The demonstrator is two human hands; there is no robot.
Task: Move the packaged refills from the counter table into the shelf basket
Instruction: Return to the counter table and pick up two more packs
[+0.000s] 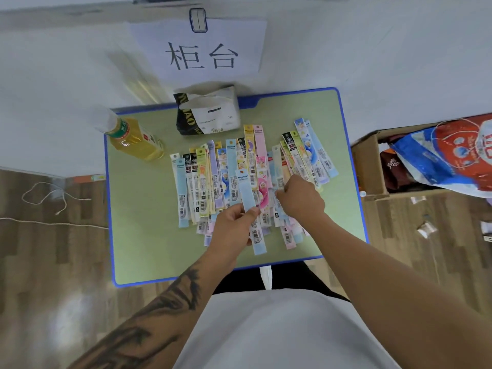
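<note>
Several long, narrow packaged refills (207, 179) in blue, pink, yellow and black wrappers lie spread side by side across the green counter table (141, 230). My left hand (234, 227) holds a light blue refill pack (246, 190) between thumb and fingers, lifted over the spread. My right hand (300, 198) rests on the right part of the pile, its fingers curled down among the packs; whether it grips one is hidden. No shelf basket is in view.
A bottle of yellow drink (133, 139) lies at the table's back left. A black-and-white bag (207, 113) stands at the back middle, under a paper sign (199, 49) on the wall. A cardboard box (372, 166) with bags sits right of the table. A cord (53, 198) lies on the floor left.
</note>
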